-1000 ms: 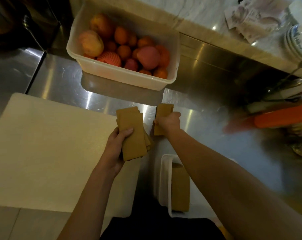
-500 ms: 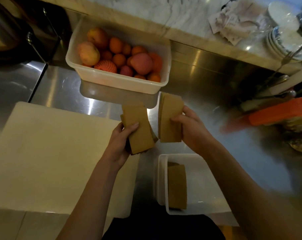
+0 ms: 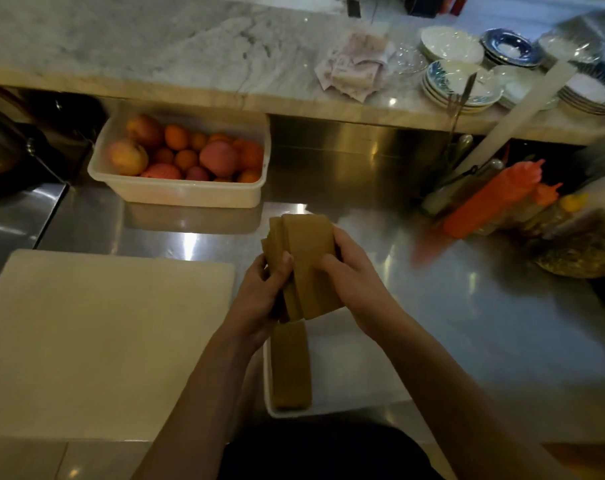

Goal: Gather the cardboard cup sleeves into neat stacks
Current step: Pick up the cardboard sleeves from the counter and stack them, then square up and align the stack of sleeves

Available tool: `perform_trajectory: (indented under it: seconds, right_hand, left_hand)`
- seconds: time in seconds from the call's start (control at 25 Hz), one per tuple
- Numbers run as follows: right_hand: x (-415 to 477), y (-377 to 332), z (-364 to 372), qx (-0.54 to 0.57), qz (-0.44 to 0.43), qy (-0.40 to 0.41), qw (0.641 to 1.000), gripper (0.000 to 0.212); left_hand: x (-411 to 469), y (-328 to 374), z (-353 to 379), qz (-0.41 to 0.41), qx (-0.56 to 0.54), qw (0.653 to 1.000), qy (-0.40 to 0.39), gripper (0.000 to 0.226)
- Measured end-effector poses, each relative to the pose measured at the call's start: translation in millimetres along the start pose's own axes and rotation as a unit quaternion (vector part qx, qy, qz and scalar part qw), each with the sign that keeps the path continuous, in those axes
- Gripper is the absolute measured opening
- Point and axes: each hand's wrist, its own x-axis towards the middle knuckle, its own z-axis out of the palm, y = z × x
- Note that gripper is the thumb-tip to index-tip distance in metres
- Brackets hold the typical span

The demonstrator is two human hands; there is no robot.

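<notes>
Nearby: fruit tub (image 3: 176,194) behind sleeves (image 3: 308,258), cutting board (image 3: 86,341) left.

The left forearm (image 3: 204,386) enters from 6 o'clock and the right forearm (image 3: 443,372) from 5 o'clock, converging at centre. The left hand (image 3: 259,299), at 9 o'clock of the bundle of cardboard cup sleeves (image 3: 306,251), curls round its edge, thumb on the front. The right hand (image 3: 358,282), at 3 o'clock, grips the opposite side
</notes>
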Motion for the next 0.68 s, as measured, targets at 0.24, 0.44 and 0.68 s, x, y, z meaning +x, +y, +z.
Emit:
perform_trajectory:
  seconds: [0.24, 0.44, 0.68]
  right_hand:
    - [-41.9, 29.4, -93.1, 0.108, 0.027, 0.016, 0.994, 0.045]
    - [-60.7, 50.2, -162.1, 0.100, 0.043, 0.016, 0.994, 0.050]
    - [-66.5, 65.8, -197.5, 0.136, 0.021, 0.006, 0.990, 0.049]
  left_hand:
    - [-16.1, -29.0, 107.0, 0.003, 0.042, 0.999, -0.027, 0.084]
    - [-27.0, -55.3, 189.9, 0.036, 0.082, 0.995, -0.048, 0.071]
    - [-26.5, -76.2, 238.0, 0.021, 0.110, 0.994, -0.009, 0.084]
